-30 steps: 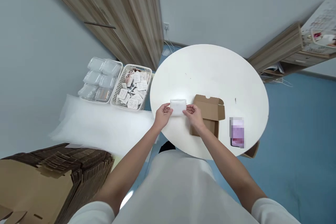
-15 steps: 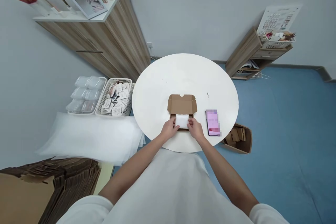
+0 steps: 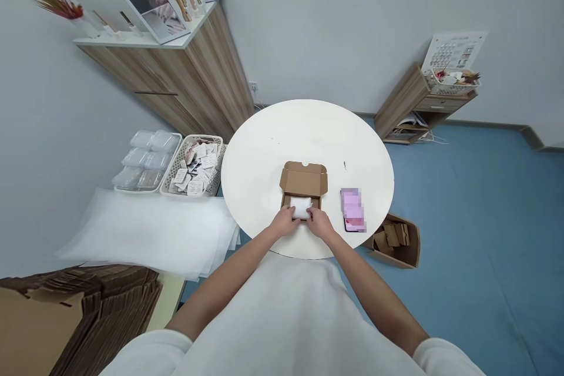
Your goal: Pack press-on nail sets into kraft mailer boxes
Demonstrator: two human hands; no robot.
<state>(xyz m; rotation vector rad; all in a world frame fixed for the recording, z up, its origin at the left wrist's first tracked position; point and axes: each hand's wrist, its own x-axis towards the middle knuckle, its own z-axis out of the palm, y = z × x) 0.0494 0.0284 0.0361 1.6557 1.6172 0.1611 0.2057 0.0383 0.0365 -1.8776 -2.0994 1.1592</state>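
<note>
A second ago I held the small white padded packet (image 3: 301,207) over the bare top of the round white table (image 3: 308,129), to the left of the open brown cardboard box (image 3: 304,178). Half a second ago it was coming down over the box tray. Now it lies inside the tray, low between the side walls, so I judge the placing all but done, with only the seating left. The box's lid flap stands open at the far side, tipped back away from me.

My left hand (image 3: 284,224) has its fingers curled in, tips pinched on the left end of the packet, thumb on the near side. My right hand (image 3: 319,223) mirrors it on the right end, fingers bent and nearly closed. Both hands rest at the near edge of the box and touch the packet; whether they also press on the cardboard I cannot tell.

Just right of the box lies a phone with a pink screen (image 3: 353,210), apart from my right hand. Off the table to my left stand a white mesh basket of small printed cards (image 3: 194,165) and a tray of clear plastic packs (image 3: 147,157), with a pile of white foam sheets (image 3: 145,234) in front of them.
</note>
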